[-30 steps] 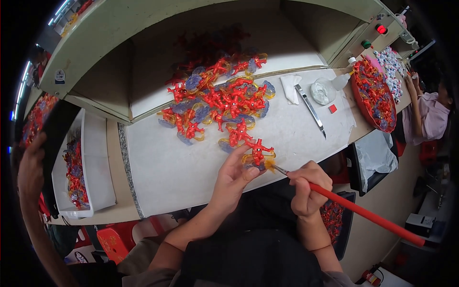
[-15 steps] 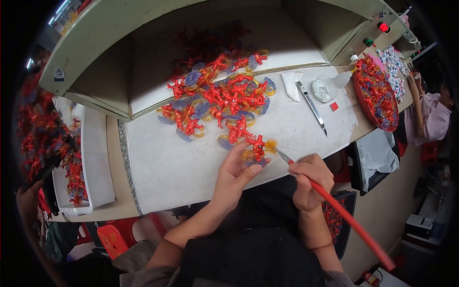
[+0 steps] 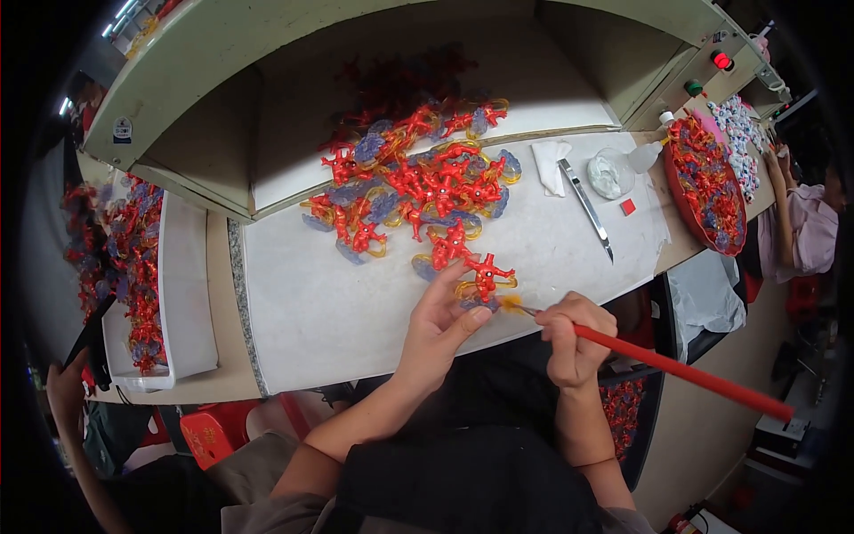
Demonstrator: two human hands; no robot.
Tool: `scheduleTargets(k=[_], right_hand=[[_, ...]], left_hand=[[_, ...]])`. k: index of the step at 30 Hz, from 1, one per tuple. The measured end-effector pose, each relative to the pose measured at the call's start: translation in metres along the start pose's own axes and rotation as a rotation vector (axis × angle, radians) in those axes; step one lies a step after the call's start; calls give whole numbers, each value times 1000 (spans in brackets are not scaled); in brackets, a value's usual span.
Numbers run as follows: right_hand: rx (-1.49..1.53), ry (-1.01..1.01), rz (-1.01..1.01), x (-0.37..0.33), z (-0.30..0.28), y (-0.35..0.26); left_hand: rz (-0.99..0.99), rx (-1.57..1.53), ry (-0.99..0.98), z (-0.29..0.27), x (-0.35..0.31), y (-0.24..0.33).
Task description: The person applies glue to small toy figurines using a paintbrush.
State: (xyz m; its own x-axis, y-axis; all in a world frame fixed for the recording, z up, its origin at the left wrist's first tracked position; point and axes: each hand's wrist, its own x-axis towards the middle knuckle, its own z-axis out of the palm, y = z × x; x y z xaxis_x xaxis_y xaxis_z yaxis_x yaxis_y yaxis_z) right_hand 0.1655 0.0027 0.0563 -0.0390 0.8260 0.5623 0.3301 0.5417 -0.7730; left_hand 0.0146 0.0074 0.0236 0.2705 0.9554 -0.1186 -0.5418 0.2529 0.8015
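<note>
My left hand [image 3: 431, 336] is closed round the lower part of a small red toy figurine [image 3: 487, 275], which has a clear purple base and a yellow loop. Its arms and upper body stick up above my fingertips. In my right hand [image 3: 576, 336] is a paintbrush [image 3: 680, 363] with a long red handle, gripped near its ferrule. The yellowish bristles are close to the figurine's base, beside my left thumb; whether they touch it I cannot tell. Just beyond my left hand, a heap of similar figurines [image 3: 427, 191] spreads over the white work surface [image 3: 329, 329] into the booth.
A metal craft knife [image 3: 587, 212], white cloth [image 3: 550, 167], clear dish [image 3: 610, 173] and small red square [image 3: 628, 206] lie right of the heap. Farther right stands a red basin [image 3: 735, 242] of figurines. At left, another person's arm [image 3: 69, 400] is near a white bin [image 3: 191, 311] of figurines.
The brush tip has dropped from beside the figurine's upper body toward its base, and the handle's far end has swung up and right. At left, the blurred figurines have come down and the bin looks fuller.
</note>
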Motion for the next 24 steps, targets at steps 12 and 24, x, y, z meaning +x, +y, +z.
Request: scheduleTargets(k=[12,24], right_hand=[[-75,-16,7,-3,-5,3],[13,10,-60,-4,-1,8]], left_hand=[[39,68,-2,1,-1,-1],[78,163,15,2,-1,-3]])
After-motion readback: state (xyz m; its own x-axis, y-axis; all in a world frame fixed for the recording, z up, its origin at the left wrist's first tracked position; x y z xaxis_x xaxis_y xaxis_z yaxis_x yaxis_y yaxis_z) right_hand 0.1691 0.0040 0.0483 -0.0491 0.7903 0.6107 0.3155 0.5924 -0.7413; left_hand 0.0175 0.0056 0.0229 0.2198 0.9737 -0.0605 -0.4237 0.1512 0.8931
